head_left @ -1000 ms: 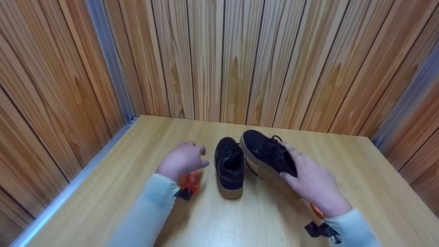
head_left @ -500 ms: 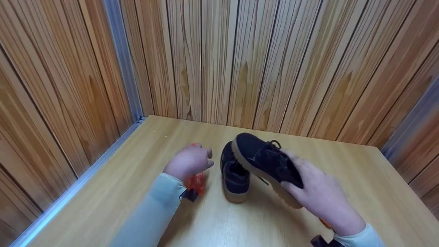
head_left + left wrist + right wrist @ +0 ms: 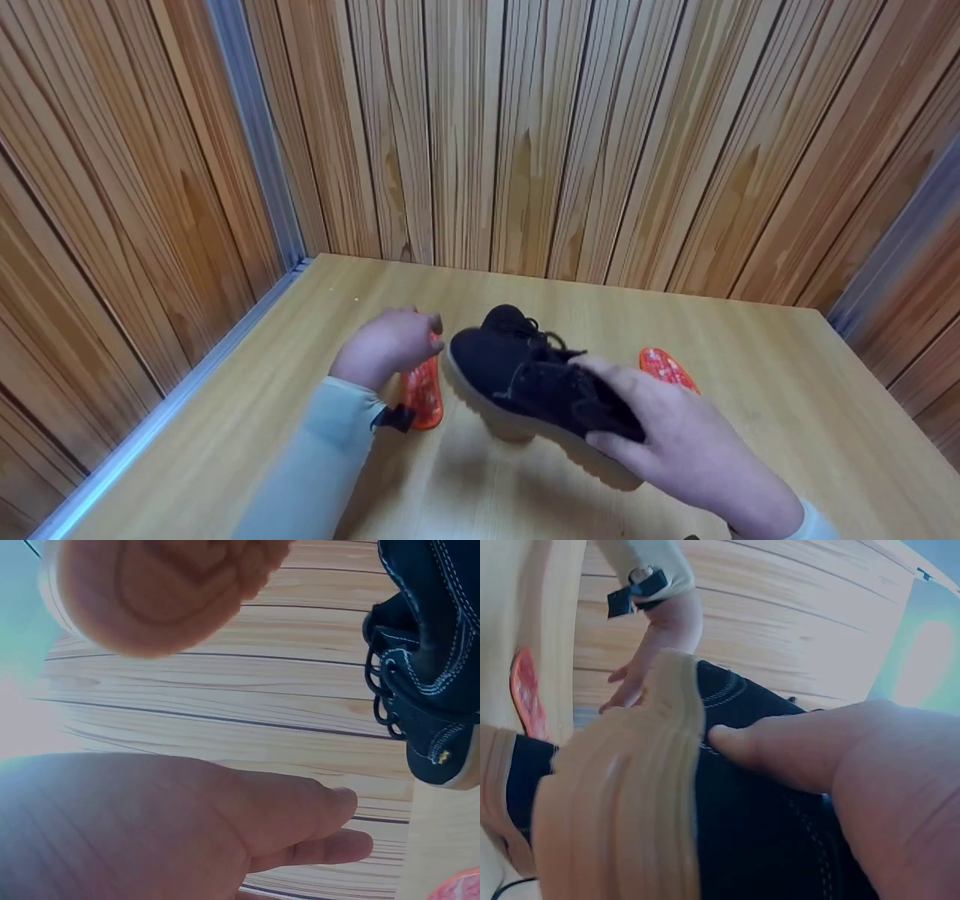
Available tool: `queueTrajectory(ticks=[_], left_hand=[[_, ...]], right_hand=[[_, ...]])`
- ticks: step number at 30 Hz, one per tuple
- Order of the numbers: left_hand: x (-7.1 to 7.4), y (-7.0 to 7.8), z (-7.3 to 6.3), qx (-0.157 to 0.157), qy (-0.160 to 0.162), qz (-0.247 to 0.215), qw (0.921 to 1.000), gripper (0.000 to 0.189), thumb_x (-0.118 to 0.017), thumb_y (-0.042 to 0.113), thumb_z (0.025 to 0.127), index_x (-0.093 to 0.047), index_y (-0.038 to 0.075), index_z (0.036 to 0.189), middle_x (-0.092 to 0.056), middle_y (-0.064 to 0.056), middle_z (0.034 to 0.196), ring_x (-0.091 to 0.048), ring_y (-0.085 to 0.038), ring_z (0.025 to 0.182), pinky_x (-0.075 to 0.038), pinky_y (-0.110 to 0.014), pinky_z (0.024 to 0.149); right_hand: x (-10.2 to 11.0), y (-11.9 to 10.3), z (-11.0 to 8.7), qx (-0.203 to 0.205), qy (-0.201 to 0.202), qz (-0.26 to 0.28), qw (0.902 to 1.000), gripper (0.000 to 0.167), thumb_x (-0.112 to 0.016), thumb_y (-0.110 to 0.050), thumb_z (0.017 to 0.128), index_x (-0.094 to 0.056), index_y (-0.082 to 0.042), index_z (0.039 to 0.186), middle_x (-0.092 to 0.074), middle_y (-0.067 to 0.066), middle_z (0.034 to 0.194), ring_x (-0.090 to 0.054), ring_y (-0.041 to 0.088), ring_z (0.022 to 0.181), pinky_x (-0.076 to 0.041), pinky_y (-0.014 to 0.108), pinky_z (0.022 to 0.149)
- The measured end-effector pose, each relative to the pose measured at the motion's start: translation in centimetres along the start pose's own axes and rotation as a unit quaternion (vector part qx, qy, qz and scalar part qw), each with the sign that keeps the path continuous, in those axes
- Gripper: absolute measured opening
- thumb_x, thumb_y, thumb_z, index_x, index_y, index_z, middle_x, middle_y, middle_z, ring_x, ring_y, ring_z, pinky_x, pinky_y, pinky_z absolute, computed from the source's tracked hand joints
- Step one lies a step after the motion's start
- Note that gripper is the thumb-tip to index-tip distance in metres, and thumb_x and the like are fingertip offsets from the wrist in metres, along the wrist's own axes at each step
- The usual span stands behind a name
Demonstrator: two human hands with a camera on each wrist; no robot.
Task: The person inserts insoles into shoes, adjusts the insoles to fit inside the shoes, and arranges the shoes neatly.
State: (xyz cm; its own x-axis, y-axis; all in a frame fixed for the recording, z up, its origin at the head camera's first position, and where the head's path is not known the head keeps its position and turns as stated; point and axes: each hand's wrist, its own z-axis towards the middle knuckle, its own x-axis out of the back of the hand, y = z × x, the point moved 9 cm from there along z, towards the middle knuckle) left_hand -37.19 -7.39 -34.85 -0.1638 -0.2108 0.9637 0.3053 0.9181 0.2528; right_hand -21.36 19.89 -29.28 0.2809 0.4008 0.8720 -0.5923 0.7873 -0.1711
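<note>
My right hand (image 3: 679, 431) grips a dark lace-up shoe (image 3: 510, 371) at its opening, thumb along the near side, and holds it tilted above the table. Its tan sole (image 3: 622, 802) fills much of the right wrist view. Behind and partly hidden by it, a second dark shoe (image 3: 502, 318) stands on the table; its laces show in the left wrist view. My left hand (image 3: 386, 345), fingers loose and holding nothing, hovers over a red patterned insole (image 3: 424, 397), covering part of it. Another red insole (image 3: 664, 367) lies beyond my right hand, partly hidden by it.
The pale wooden table (image 3: 360, 300) meets a wood-plank wall (image 3: 517, 150) at the back. Plank walls with metal strips (image 3: 259, 135) also rise on the left and right. A black wrist mount (image 3: 396, 418) sits at my left cuff.
My right hand has lifted the shoe and swung it left and nearer, across the standing shoe. The right-hand insole has come into fuller view. My left hand stays near its insole.
</note>
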Motion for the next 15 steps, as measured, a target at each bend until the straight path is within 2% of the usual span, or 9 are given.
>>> queueTrajectory(ticks=[3,8,11,15], left_hand=[[-0.7,-0.2,0.3,-0.004,-0.012,0.002,0.9999,0.038,-0.063,0.03,0.109,-0.069,0.01,0.141,-0.069,-0.019,0.142,-0.061,-0.042,0.135,-0.05,-0.06,0.116],[-1.3,-0.6,0.7,0.005,-0.027,-0.002,0.9996,0.038,-0.064,0.031,0.11,-0.067,0.011,0.143,-0.07,-0.017,0.142,-0.064,-0.041,0.132,-0.052,-0.06,0.116],[-1.2,-0.8,1.0,0.014,-0.026,-0.004,0.9995,0.04,-0.064,0.031,0.11,-0.065,0.013,0.146,-0.069,-0.018,0.142,-0.066,-0.039,0.129,-0.054,-0.059,0.114],[-1.2,-1.0,1.1,0.016,-0.027,-0.004,0.9995,0.043,-0.064,0.032,0.11,-0.064,0.012,0.147,-0.069,-0.017,0.141,-0.067,-0.038,0.125,-0.056,-0.058,0.112]], right_hand=[[-0.6,-0.6,-0.2,0.019,-0.019,0.001,0.9996,0.077,-0.091,-0.032,0.089,-0.055,-0.038,0.156,-0.079,-0.012,0.124,-0.077,0.011,0.105,-0.064,0.04,0.082],[-1.5,-1.5,-0.4,0.048,-0.023,-0.007,0.9986,0.077,-0.091,-0.028,0.085,-0.057,-0.038,0.154,-0.077,-0.016,0.125,-0.078,0.009,0.105,-0.064,0.037,0.078],[-1.9,-1.7,-0.4,0.049,-0.028,-0.01,0.9984,0.079,-0.091,-0.027,0.084,-0.056,-0.04,0.154,-0.076,-0.017,0.126,-0.078,0.009,0.103,-0.063,0.037,0.074],[-2.8,-2.1,-0.5,0.049,-0.057,-0.005,0.9971,0.079,-0.09,-0.028,0.086,-0.053,-0.043,0.155,-0.075,-0.017,0.126,-0.077,0.009,0.098,-0.06,0.035,0.068]])
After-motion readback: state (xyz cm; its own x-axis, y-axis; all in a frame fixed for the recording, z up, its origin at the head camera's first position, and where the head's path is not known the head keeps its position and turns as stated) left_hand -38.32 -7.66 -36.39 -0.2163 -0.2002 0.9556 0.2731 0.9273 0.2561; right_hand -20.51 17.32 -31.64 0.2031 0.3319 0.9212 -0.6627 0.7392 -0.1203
